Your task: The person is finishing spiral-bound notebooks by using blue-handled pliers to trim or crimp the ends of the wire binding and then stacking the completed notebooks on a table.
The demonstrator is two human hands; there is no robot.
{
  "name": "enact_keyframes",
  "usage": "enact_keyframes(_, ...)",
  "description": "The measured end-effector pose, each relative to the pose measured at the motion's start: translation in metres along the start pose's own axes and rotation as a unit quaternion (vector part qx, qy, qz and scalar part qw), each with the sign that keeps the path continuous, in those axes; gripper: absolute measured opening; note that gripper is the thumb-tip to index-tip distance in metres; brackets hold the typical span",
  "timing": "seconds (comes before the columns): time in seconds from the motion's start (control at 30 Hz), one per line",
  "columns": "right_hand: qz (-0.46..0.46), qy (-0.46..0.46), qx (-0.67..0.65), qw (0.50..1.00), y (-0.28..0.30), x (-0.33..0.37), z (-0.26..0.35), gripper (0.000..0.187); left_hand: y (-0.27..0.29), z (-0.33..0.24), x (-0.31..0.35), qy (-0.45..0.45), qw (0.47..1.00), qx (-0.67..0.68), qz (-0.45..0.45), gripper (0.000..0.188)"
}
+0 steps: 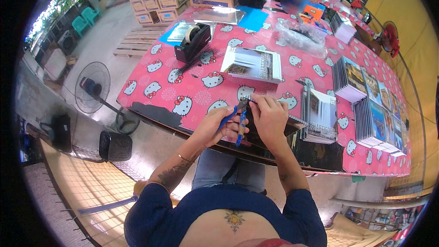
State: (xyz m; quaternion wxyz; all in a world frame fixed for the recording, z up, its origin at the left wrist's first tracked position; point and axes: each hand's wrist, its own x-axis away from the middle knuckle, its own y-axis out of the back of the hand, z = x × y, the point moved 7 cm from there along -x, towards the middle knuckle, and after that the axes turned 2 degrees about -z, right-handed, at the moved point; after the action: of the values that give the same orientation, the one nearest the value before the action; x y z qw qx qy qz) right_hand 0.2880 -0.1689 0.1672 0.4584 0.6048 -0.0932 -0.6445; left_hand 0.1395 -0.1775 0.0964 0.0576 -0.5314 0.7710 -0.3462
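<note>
head view: work at mid-batch, as far as one can judge. left hand (217, 126) wrapped round the blue-handled pliers (241, 104), handles parted, tips angled up to the near edge of the tabletop (160, 105). right hand (270, 116) curled, thumb and fingertips pinching at the corner of a dark notebook (293, 125), right by the plier tips; the notebook lies at the table edge, mostly hidden under that hand. step in hand looks like trimming or bending a coil end; whether the cut is made, cannot tell. done, apparently: spiral-edged stack (322, 114) just right of the right hand, coils along its left side; farther right, two more groups, the upper stack (350, 77) and the lower stack (377, 123), edges also ridged like finished bindings. left to do, perhaps: the waterfall-cover stack (251, 64) lying ahead of the hands, though its binding is too small to judge. loose black coils (201, 59) lie beside the tape dispenser (194, 43), so some binding stock seems unused. no count possible; the piece under the pliers reads as unfinished.
</note>
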Motion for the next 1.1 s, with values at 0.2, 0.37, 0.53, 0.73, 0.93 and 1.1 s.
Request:
enact_keyframes(0.2, -0.007, 0.003, -0.005, 1.0, 0.003, 0.002, -0.001, 0.02, -0.002, -0.021, 0.005, -0.119, 0.941, -0.301, -0.095, 0.035)
enact_keyframes(0.37, 0.087, 0.004, 0.1, 0.991, 0.012, 0.018, -0.028, 0.024, 0.001, -0.05, 0.013, -0.316, 0.755, -0.566, -0.099, 0.037)
enact_keyframes(0.53, -0.021, -0.173, -0.077, 0.982, 0.122, 0.012, -0.104, 0.027, 0.09, -0.03, -0.006, -0.361, 0.548, -0.744, -0.129, 0.042)
enact_keyframes(0.73, -0.147, -0.322, 0.098, 0.93, 0.172, 0.058, -0.268, 0.036, -0.01, -0.071, -0.11, -0.496, 0.532, -0.686, -0.022, 0.041)
enact_keyframes(0.93, -0.088, -0.299, 0.316, 0.896, 0.107, 0.094, -0.29, 0.039, 0.014, -0.051, -0.18, -0.488, 0.349, -0.798, -0.061, 0.042)
enact_keyframes(1.1, -0.089, -0.186, 0.041, 0.978, 0.1, 0.072, -0.245, 0.043, -0.013, -0.067, -0.167, -0.43, 0.435, -0.791, 0.017, 0.032)
